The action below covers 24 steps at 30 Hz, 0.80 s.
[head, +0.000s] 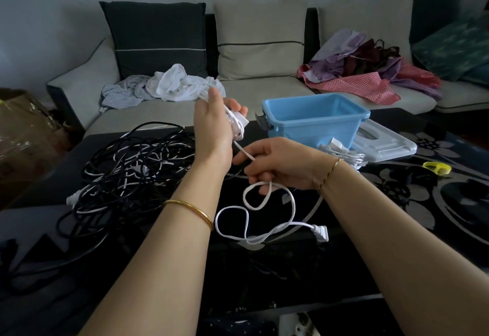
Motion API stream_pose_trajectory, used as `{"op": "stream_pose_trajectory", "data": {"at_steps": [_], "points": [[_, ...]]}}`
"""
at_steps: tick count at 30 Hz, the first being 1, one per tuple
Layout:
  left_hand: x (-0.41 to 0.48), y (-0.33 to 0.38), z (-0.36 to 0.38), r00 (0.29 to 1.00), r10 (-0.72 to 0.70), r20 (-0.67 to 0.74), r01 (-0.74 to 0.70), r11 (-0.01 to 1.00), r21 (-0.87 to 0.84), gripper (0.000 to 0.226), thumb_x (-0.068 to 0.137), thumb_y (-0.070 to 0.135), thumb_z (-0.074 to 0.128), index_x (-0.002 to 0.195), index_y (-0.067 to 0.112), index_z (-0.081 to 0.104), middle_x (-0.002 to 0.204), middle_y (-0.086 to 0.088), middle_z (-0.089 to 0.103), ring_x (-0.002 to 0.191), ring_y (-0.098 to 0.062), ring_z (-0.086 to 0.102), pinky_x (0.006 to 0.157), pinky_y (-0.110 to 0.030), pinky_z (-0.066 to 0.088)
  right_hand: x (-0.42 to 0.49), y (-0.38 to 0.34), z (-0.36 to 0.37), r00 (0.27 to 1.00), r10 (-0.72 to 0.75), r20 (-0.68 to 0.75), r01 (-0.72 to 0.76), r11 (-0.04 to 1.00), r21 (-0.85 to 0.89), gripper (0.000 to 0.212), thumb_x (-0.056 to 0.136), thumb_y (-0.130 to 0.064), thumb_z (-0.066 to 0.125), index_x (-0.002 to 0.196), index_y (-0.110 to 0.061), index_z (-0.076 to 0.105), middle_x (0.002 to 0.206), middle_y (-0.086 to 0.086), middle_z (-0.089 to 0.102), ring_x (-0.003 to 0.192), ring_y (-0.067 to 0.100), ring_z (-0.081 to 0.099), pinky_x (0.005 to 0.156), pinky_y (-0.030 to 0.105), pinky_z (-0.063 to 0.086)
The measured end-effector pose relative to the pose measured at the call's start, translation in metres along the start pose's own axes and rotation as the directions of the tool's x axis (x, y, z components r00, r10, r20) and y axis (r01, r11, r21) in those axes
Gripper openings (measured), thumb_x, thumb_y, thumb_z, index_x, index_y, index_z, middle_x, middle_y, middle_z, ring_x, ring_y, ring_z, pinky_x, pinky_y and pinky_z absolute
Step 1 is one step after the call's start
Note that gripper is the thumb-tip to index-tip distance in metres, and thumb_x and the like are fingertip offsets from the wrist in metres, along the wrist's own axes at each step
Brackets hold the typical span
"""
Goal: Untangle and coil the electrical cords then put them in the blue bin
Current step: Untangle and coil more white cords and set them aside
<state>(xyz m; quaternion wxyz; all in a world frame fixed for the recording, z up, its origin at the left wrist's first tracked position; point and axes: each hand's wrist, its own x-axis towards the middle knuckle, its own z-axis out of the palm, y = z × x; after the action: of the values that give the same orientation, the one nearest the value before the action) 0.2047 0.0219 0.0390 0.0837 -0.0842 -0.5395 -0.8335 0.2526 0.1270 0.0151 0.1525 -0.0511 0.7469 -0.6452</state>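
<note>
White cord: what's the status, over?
Left hand grips the coil, right hand pinches the white cord. Plug end lies on table. Blue bin empty, unblocked.

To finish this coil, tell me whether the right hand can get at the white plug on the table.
Probably yes. The plug lies uncovered on the table close to the right hand, but that hand holds the cord, so it must let go first.

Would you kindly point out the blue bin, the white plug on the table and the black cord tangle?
blue bin (pixel 312 132): head view, front wall.
white plug (pixel 321 233): head view, its body.
black cord tangle (pixel 113 179): head view, middle of the pile.
</note>
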Motion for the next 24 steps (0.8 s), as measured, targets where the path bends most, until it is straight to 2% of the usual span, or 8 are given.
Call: {"op": "stream_pose_trajectory", "data": {"at_steps": [2, 5, 7, 10, 14, 17, 21, 24], "points": [[-0.002, -0.002, 0.0, 0.993, 0.117, 0.025, -0.119, 0.982, 0.148, 0.024, 0.104, 0.028, 0.034, 0.086, 0.017, 0.045, 0.065, 0.002, 0.054, 0.064, -0.014, 0.061, 0.066, -0.029, 0.052, -0.002, 0.001, -0.004, 1.0, 0.014, 0.003, -0.014, 0.999, -0.039, 0.024, 0.085, 0.012, 0.053, 0.1, -0.006, 0.061, 0.072, 0.015, 0.051, 0.051, 0.011, 0.047, 0.045, 0.018, 0.049], [0.001, -0.002, -0.005, 0.949, 0.31, 0.066, -0.315, 0.9, 0.301, 0.021, 0.104, 0.027, 0.032, 0.088, 0.019, 0.044, 0.066, 0.005, 0.056, 0.078, -0.021, 0.063, 0.083, -0.041, 0.05, -0.006, 0.003, -0.007, 1.0, 0.018, -0.024, -0.023, 0.979, -0.202, 0.029, 0.083, 0.013, 0.051, 0.093, -0.012, 0.063, 0.087, 0.017, 0.054, 0.059, 0.016, 0.046, 0.046, 0.016, 0.043], [0.002, -0.003, -0.008, 0.928, 0.364, 0.076, -0.368, 0.868, 0.334, 0.018, 0.104, 0.025, 0.032, 0.094, 0.016, 0.044, 0.069, 0.005, 0.056, 0.078, -0.016, 0.061, 0.085, -0.032, 0.048, -0.008, 0.003, -0.01, 0.999, 0.019, -0.03, -0.026, 0.974, -0.227, 0.036, 0.081, 0.016, 0.049, 0.097, -0.013, 0.063, 0.084, 0.013, 0.058, 0.062, 0.015, 0.05, 0.048, 0.018, 0.042], [0.004, -0.012, -0.015, 0.909, 0.383, 0.164, -0.414, 0.781, 0.469, 0.015, 0.103, 0.023, 0.032, 0.093, 0.016, 0.041, 0.084, -0.012, 0.058, 0.077, -0.014, 0.054, 0.075, -0.014, 0.043, -0.011, -0.005, -0.011, 1.0, 0.023, -0.007, -0.024, 0.985, -0.168, 0.031, 0.083, 0.014, 0.052, 0.102, -0.009, 0.058, 0.078, 0.009, 0.064, 0.05, 0.009, 0.054, 0.041, 0.016, 0.042], [0.013, -0.026, -0.027, 0.908, 0.272, 0.318, -0.418, 0.562, 0.714, 0.027, 0.098, 0.026, 0.036, 0.091, 0.002, 0.047, 0.094, -0.021, 0.056, 0.086, -0.03, 0.054, 0.081, -0.041, 0.044, -0.01, -0.009, -0.019, 0.964, -0.077, -0.255, 0.063, 0.996, -0.062, 0.018, 0.083, 0.01, 0.048, 0.083, -0.005, 0.058, 0.061, 0.011, 0.064, 0.036, 0.008, 0.042, 0.035, 0.015, 0.031], [0.009, -0.028, -0.024, 0.868, 0.14, 0.477, -0.489, 0.417, 0.766, 0.02, 0.098, 0.018, 0.039, 0.084, 0.006, 0.044, 0.088, -0.02, 0.057, 0.08, -0.029, 0.055, 0.075, -0.041, 0.043, -0.008, -0.009, -0.022, 0.905, -0.128, -0.406, 0.167, 0.984, 0.064, 0.017, 0.083, 0.007, 0.046, 0.075, -0.005, 0.054, 0.054, 0.011, 0.058, 0.035, 0.01, 0.033, 0.036, 0.015, 0.027], [0.004, -0.023, -0.018, 0.858, -0.108, 0.503, -0.401, 0.472, 0.785, 0.019, 0.098, 0.02, 0.035, 0.085, 0.007, 0.041, 0.078, -0.02, 0.061, 0.069, -0.028, 0.058, 0.068, -0.038, 0.046, -0.006, -0.008, -0.031, 0.885, 0.007, -0.465, 0.175, 0.921, 0.348, 0.023, 0.083, 0.002, 0.043, 0.066, -0.012, 0.046, 0.048, 0.005, 0.049, 0.032, 0.01, 0.028, 0.038, 0.013, 0.028], [-0.002, -0.017, -0.015, 0.834, -0.216, 0.507, -0.344, 0.515, 0.785, 0.024, 0.1, 0.024, 0.033, 0.083, 0.01, 0.04, 0.07, -0.01, 0.06, 0.063, -0.019, 0.054, 0.066, -0.034, 0.042, -0.007, -0.004, -0.041, 0.922, 0.132, -0.364, 0.133, 0.776, 0.616, 0.023, 0.078, -0.002, 0.039, 0.062, -0.018, 0.038, 0.044, -0.001, 0.045, 0.029, 0.006, 0.029, 0.038, 0.01, 0.028]]}}
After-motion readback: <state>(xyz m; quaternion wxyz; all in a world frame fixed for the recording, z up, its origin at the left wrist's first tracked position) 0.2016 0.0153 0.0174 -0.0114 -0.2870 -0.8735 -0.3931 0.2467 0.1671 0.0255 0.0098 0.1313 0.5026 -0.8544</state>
